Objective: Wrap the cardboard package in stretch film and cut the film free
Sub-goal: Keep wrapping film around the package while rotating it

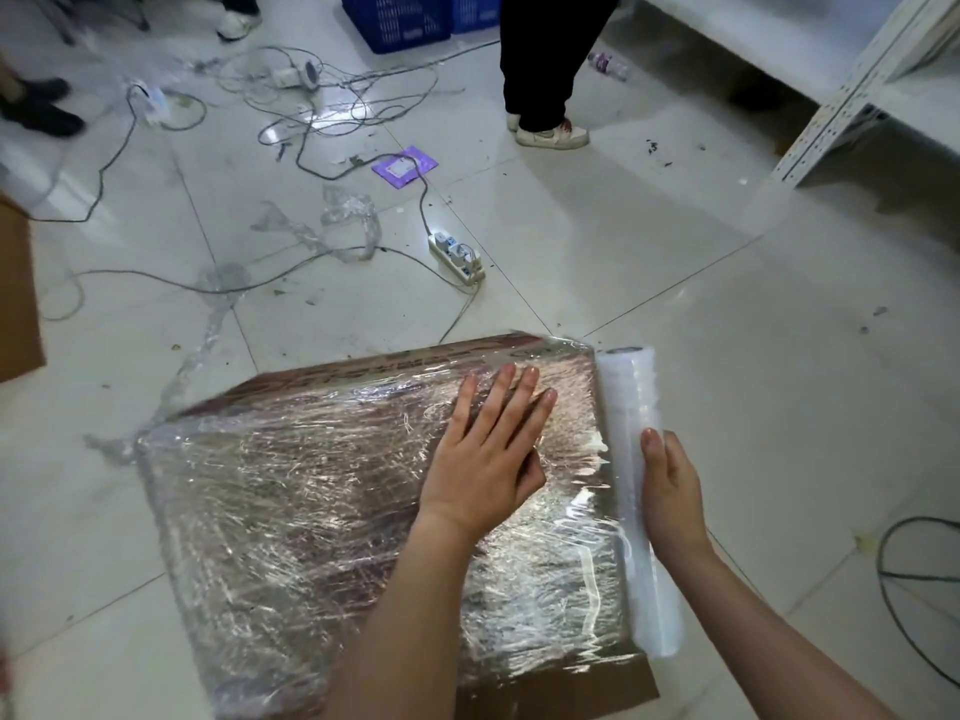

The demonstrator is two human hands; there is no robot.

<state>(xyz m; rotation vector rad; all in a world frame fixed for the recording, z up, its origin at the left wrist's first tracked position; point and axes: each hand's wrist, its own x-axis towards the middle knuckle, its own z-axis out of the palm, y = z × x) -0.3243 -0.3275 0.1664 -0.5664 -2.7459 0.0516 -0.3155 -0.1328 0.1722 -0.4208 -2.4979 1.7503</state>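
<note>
Lay flat on the pale tiled floor (675, 262): a broad, flat brown cardboard package (363, 491), top face already skinned in glossy, crinkled clear stretch film (291, 459), one bare cardboard corner showing at the near right. Pressed palm-down on the package's right half, the left hand (483, 459), fingers spread wide and flat, gripping nothing. Against the package's right edge, a long white roll of stretch film (631, 491), touching the box, film running unbroken from roll onto top; curled around its middle, the right hand (670, 491), thumb on top. Probably a stiff but light package, slick under film; best taken by its edges. Roll best gripped mid-length. No cutter seen beside the package.
</note>
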